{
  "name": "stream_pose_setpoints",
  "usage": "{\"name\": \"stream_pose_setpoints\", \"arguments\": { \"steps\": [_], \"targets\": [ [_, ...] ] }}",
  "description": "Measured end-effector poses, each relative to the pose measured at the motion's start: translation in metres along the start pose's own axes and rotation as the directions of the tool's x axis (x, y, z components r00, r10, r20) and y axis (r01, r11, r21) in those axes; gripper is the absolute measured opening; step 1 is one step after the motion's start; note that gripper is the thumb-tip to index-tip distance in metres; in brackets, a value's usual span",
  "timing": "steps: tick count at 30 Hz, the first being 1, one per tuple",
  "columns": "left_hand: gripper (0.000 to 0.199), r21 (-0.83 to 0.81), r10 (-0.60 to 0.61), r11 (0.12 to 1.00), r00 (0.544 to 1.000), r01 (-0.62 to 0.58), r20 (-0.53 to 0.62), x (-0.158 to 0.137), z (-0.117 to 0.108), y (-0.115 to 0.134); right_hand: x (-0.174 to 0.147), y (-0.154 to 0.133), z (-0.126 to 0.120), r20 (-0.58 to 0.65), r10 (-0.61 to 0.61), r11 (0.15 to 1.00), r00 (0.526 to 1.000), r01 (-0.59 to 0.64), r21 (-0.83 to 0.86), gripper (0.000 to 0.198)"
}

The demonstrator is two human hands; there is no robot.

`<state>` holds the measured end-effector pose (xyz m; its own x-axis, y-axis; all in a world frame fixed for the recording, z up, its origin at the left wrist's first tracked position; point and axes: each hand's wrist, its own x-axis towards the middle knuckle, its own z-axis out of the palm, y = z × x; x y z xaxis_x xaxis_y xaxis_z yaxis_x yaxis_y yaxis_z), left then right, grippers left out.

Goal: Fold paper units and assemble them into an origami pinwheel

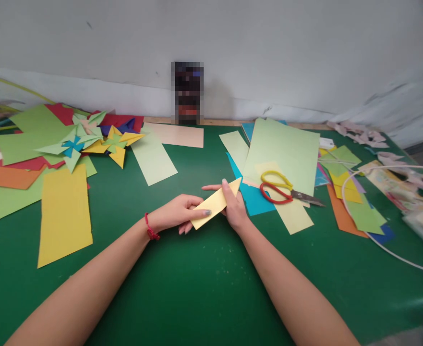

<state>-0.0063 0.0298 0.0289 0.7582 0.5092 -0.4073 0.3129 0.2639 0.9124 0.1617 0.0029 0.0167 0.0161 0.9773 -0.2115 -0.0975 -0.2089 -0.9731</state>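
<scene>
A folded strip of pale yellow paper (213, 204) is held slanting above the green table, its pointed far end up to the right. My left hand (177, 212) pinches its near end, thumb on top and fingers underneath. At the far end my right hand (235, 206) grips it with the thumb on the upper face; some of its fingers are hidden behind the paper. Scissors (278, 189) with one yellow and one red handle loop lie to the right, on pale green and cream sheets, apart from both hands.
Folded paper stars (115, 142) and coloured sheets pile up at the left, with a yellow sheet (65, 216) in front. Pale green paper (283, 149) lies right of centre. Paper scraps (355, 187) and a white cable (344, 192) are farther right. A pixelated upright object (187, 93) stands against the wall.
</scene>
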Motion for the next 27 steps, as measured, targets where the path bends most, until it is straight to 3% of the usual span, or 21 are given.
{"name": "stream_pose_setpoints", "arguments": {
  "steps": [8, 15, 19, 22, 27],
  "targets": [
    [0.045, -0.018, 0.01, 1.0, 0.998, -0.011, -0.054, 0.0002, 0.0004, -0.0019, 0.0001, 0.0015, 0.0002, 0.001, -0.014, 1.0, 1.0, 0.014, 0.001, 0.054],
    [0.043, -0.09, 0.022, 0.996, 0.999, -0.026, -0.042, 0.0014, -0.001, -0.0036, -0.002, -0.0021, -0.0001, 0.033, -0.022, 1.0, 0.999, 0.023, -0.007, 0.056],
    [0.043, -0.103, 0.026, 0.994, 0.996, -0.035, -0.085, 0.0012, -0.0005, -0.0019, -0.0032, -0.0035, -0.0028, 0.113, -0.076, 0.996, 0.991, 0.08, -0.032, 0.064],
    [0.043, -0.109, 0.027, 0.993, 0.992, -0.04, -0.123, 0.0006, -0.0003, -0.0001, -0.0021, -0.001, -0.0035, 0.103, -0.144, 0.988, 0.984, 0.148, -0.032, 0.068],
    [0.043, -0.107, 0.029, 0.993, 0.979, -0.052, -0.201, 0.0014, -0.0002, -0.0015, -0.0009, 0.0032, -0.0021, 0.143, -0.143, 0.98, 0.979, 0.16, -0.115, 0.053]
  ]
}}
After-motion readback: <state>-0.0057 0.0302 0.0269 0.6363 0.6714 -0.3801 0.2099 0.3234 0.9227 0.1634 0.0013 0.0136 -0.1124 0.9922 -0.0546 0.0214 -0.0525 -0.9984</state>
